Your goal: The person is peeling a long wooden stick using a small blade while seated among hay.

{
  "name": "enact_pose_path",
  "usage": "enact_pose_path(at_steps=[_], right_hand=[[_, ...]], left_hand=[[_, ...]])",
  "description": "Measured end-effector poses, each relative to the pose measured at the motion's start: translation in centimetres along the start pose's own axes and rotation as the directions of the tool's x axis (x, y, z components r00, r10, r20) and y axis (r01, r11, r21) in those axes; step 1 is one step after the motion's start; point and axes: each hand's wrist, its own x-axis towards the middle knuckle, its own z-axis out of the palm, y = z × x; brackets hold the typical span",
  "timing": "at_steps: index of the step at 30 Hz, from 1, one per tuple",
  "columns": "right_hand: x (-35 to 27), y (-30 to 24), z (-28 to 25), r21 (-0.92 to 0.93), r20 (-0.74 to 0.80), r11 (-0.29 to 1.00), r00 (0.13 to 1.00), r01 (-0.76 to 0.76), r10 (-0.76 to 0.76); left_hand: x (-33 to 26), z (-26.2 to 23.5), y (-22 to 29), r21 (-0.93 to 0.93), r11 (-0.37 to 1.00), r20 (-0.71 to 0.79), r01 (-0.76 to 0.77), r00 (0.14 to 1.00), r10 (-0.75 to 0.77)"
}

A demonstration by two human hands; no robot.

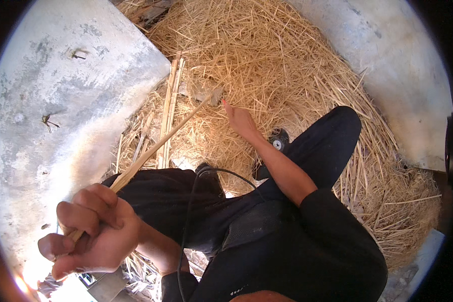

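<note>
The left hand (93,231) is fisted around the near end of a long cane (161,141), whose axis runs up and to the right, its far tip over the straw (267,65). The right hand (240,120) reaches out with fingers loosely spread, holding nothing, just beside that far tip and much nearer to it.

Head camera looking steeply down from above the straw pile (287,65), sitting close over lap, fisheye bending edges
</note>
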Motion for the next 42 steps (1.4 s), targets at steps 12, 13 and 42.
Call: enact_pose_path(at_steps=[12, 13, 42], right_hand=[[-2.7, -3.8, -0.3, -0.113, -0.043, 0.977, 0.981, 0.181, -0.187], [-2.6, -4.8, -1.0, -0.123, -0.035, 0.973, 0.979, 0.193, -0.199], [-3.7, -8.2, -3.7, -0.202, 0.019, 0.82, 0.84, 0.535, -0.543]], left_hand=[[-0.2, -0.4, 0.1, -0.027, 1.0, 0.059, -0.004, 0.998, 0.005], [-0.2, -0.4, -0.1, -0.028, 1.0, 0.082, -0.006, 0.997, 0.009], [0.2, -1.0, 0.4, -0.106, 0.994, 0.332, 0.006, 0.943, 0.03]])
